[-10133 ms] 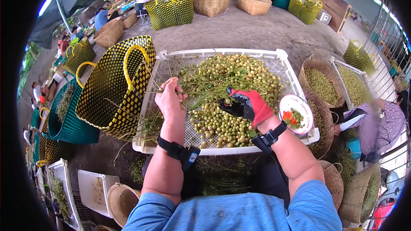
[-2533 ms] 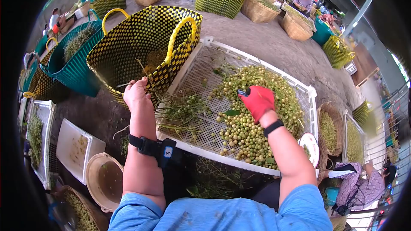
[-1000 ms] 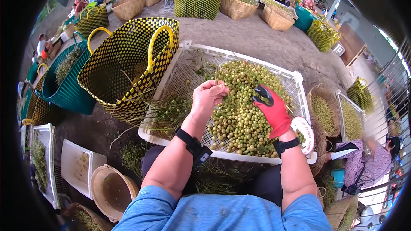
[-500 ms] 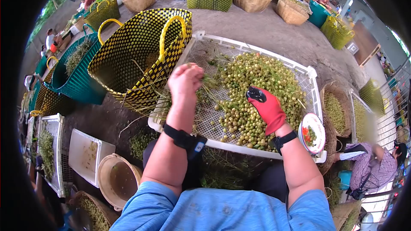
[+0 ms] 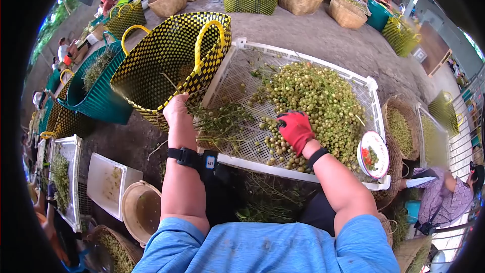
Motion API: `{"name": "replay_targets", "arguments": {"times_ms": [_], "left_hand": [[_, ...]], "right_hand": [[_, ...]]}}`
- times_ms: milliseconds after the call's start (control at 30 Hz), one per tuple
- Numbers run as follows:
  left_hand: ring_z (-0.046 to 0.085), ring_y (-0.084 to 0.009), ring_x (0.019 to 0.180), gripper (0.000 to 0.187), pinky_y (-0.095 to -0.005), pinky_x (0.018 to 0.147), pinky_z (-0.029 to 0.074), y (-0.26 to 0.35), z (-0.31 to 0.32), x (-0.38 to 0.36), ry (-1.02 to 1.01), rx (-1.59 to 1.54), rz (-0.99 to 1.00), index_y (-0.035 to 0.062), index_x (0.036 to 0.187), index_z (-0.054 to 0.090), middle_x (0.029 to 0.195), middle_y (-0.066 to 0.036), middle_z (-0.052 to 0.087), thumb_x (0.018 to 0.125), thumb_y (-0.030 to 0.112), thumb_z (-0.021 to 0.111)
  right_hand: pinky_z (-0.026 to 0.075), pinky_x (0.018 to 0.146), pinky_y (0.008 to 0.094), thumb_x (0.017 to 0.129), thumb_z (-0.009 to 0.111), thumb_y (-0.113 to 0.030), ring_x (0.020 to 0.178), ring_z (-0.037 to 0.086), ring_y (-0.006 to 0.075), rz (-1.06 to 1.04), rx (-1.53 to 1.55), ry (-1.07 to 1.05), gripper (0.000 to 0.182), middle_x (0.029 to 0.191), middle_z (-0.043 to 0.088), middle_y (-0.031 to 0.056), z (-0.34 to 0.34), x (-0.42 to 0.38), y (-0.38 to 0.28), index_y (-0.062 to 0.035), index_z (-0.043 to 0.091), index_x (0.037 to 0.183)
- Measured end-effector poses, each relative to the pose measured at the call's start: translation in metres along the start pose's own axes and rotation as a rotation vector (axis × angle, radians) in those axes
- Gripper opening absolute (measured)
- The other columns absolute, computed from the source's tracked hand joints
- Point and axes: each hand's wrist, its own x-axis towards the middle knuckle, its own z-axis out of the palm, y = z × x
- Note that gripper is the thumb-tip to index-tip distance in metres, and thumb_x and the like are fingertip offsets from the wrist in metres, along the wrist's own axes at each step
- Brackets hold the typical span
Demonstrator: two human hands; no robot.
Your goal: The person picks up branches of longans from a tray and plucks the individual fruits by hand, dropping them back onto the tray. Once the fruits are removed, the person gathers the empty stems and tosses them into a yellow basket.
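Observation:
My bare left hand (image 5: pixel 178 110) is closed at the near rim of a black-and-yellow woven basket (image 5: pixel 151 63), on thin stems. A dry stalk pokes up past the fingers. Beside it, a leafy bunch of berry stems (image 5: pixel 222 117) spreads over the left part of a white perforated tray (image 5: pixel 298 53). My right hand (image 5: pixel 296 130), in a red glove with black fingertips, rests with curled fingers at the near left edge of a heap of round green-yellow berries (image 5: pixel 323 96). What lies under those fingers is hidden.
A white bowl (image 5: pixel 380 166) with red and green bits sits on the tray's right corner. Teal baskets (image 5: pixel 93 101) stand at the left, above a white bin (image 5: pixel 106 184) and a round tub (image 5: pixel 132 212). A person (image 5: pixel 444 197) sits at the right, near baskets of berries (image 5: pixel 399 131).
My left hand has moved left and down from over the tray to the basket's rim. My gloved hand has shifted left and slightly down along the berries. The view has turned slightly.

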Motion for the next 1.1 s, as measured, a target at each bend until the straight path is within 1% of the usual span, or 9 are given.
{"name": "replay_targets", "arguments": {"times_ms": [67,133,167,333,400,433,667,933,1100], "left_hand": [[0.053,-0.0275,0.104,0.054,-0.0576,0.090,0.039,0.015,-0.001,-0.019,-0.039,0.018,-0.053,0.0092,0.122,0.056,0.116,-0.009,0.054,0.074,0.024,0.075],[0.054,-0.0237,0.099,0.046,-0.0535,0.084,0.040,0.024,0.000,-0.033,-0.183,0.142,0.054,0.0108,0.117,0.062,0.112,-0.008,0.057,0.073,0.022,0.074],[0.055,-0.0186,0.091,0.038,-0.0449,0.075,0.043,0.027,0.004,-0.041,-0.089,0.163,0.057,0.0122,0.108,0.067,0.100,-0.006,0.061,0.071,0.021,0.074],[0.057,-0.0105,0.070,0.029,-0.0232,0.065,0.046,0.013,0.019,-0.037,0.167,0.015,0.479,-0.0022,0.097,0.065,0.087,-0.006,0.066,0.071,0.006,0.074],[0.056,-0.0088,0.068,0.032,-0.0205,0.063,0.045,0.005,0.044,-0.061,-0.096,-0.169,0.638,-0.0022,0.102,0.064,0.087,-0.006,0.066,0.073,0.008,0.073],[0.057,-0.0082,0.069,0.032,-0.0198,0.063,0.045,0.010,0.057,-0.090,-0.246,-0.099,0.591,-0.0014,0.104,0.064,0.088,-0.006,0.066,0.075,0.009,0.073],[0.055,-0.0070,0.061,0.027,-0.0219,0.054,0.044,-0.048,0.127,-0.167,-0.954,0.052,0.025,0.0020,0.106,0.066,0.080,-0.002,0.066,0.083,0.016,0.067],[0.060,-0.0122,0.063,0.015,-0.0234,0.058,0.047,-0.052,0.146,-0.180,-0.955,0.095,0.009,0.0001,0.092,0.068,0.075,-0.004,0.064,0.082,0.011,0.067],[0.060,-0.0131,0.067,0.015,-0.0249,0.061,0.047,-0.064,0.149,-0.170,-0.936,-0.003,0.033,0.0000,0.092,0.067,0.077,-0.005,0.065,0.080,0.009,0.066]], "right_hand": [[0.042,0.093,0.0397,0.080,0.066,-0.032,0.101,0.061,0.0203,0.053,0.158,0.118,0.025,0.105,0.068,0.0060,-0.017,-0.001,0.005,-0.0187,0.072,0.100],[0.048,0.073,0.0301,0.083,0.065,-0.021,0.079,0.063,0.0184,0.270,0.861,0.159,0.019,0.090,0.070,0.0055,-0.038,-0.006,0.012,-0.0157,0.073,0.099],[0.046,0.069,0.0233,0.086,0.058,-0.004,0.073,0.057,0.0090,0.248,1.006,0.211,0.016,0.084,0.068,0.0016,-0.052,-0.011,0.013,-0.0016,0.070,0.096],[0.050,0.074,0.0240,0.094,0.049,-0.018,0.084,0.065,0.0159,0.436,1.725,0.086,0.029,0.100,0.068,0.0089,-0.063,-0.022,0.048,0.0020,0.065,0.106],[0.047,0.056,0.0230,0.088,0.061,-0.019,0.065,0.058,0.0074,0.303,1.827,0.065,0.018,0.077,0.063,-0.0009,-0.057,-0.025,0.053,-0.0057,0.068,0.098],[0.046,0.055,0.0231,0.089,0.061,-0.023,0.066,0.057,0.0073,0.086,1.474,0.252,0.021,0.078,0.063,-0.0012,-0.043,-0.022,0.051,-0.0046,0.068,0.098],[0.047,0.070,0.0235,0.088,0.062,-0.017,0.077,0.059,0.0085,0.124,1.372,-0.017,0.019,0.086,0.068,0.0012,-0.082,-0.032,0.018,-0.0024,0.069,0.097],[0.049,0.082,0.0267,0.084,0.067,-0.008,0.091,0.061,0.0109,0.049,1.197,0.072,0.028,0.101,0.068,0.0065,-0.073,-0.026,0.019,-0.0002,0.063,0.110],[0.049,0.077,0.0297,0.082,0.070,-0.011,0.082,0.062,0.0141,0.019,1.001,-0.004,0.018,0.091,0.069,0.0063,-0.074,-0.028,0.015,-0.0034,0.065,0.097]]}}
